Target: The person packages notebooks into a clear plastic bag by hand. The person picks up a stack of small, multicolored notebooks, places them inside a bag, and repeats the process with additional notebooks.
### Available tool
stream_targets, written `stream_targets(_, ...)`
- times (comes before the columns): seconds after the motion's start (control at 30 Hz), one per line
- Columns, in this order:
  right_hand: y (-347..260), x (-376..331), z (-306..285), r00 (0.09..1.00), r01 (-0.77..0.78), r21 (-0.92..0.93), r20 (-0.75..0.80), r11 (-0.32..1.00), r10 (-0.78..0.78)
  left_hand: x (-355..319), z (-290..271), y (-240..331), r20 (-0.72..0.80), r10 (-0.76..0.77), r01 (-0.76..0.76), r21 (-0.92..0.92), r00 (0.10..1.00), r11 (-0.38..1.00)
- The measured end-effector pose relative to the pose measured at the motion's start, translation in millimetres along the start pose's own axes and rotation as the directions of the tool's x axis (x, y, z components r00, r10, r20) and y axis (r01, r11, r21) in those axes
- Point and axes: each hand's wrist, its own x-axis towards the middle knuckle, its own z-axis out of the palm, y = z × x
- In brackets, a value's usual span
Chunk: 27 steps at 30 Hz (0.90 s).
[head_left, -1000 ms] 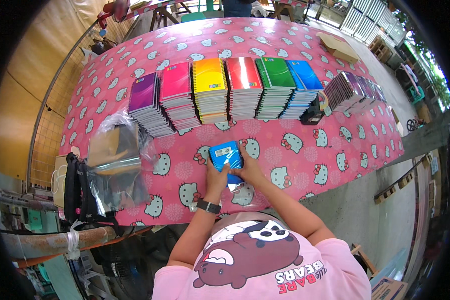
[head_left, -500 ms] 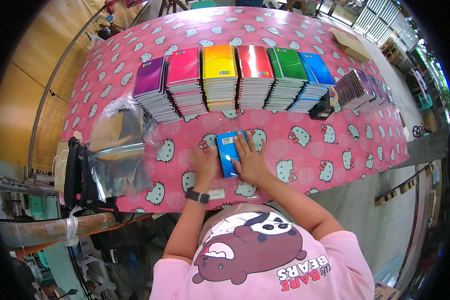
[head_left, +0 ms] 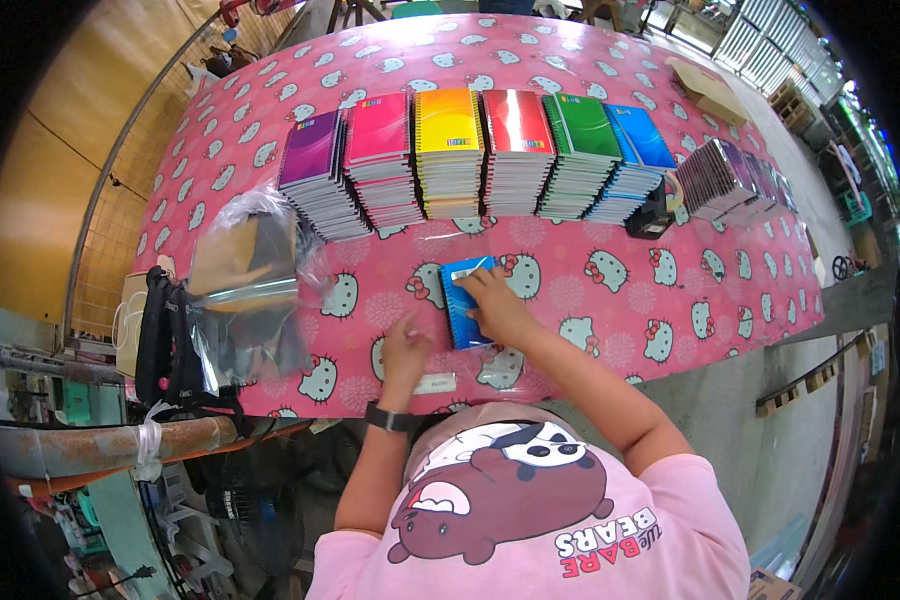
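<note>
Six stacks of spiral notebooks [head_left: 470, 150], purple through blue, line the far side of the table [head_left: 590, 290]; clear plastic bags [head_left: 245, 290] lie at left. Near the front edge, the right hand [head_left: 498, 305] presses flat, grip released, on a blue notebook [head_left: 462, 300]. The left hand [head_left: 405, 345] rests beside it with fingers loosely curled, grasping nothing.

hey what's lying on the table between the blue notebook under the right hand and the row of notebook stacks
Nothing: in the head view only bare pink patterned tablecloth separates the blue notebook from the notebook stacks.
</note>
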Motion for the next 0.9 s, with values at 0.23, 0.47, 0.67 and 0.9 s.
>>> stream_targets(0.23, -14, 26, -9, 0.959, -0.255, 0.321, -0.041, 0.912, 0.282, -27, 47, 47, 0.159, 0.478, -0.484, 0.525, 0.864, 0.700)
stream_targets(0.47, 6, 25, -6, 0.934, -0.337, 0.484, 0.067, 0.807, 0.350, 26, -12, 7, 0.159, 0.530, -0.553, 0.190, 0.833, 0.811)
stream_targets(0.67, 21, 29, 4, 0.914, -0.386, 0.608, 0.148, 0.694, 0.379, 76, 20, 20, 0.273, 0.600, -0.651, 0.444, 0.752, 0.615)
stream_targets(0.9, 28, 20, -7, 0.963, -0.264, 0.541, 0.188, 0.799, 0.191, 43, 15, -4, 0.312, 0.604, -0.680, 0.329, 0.734, 0.656)
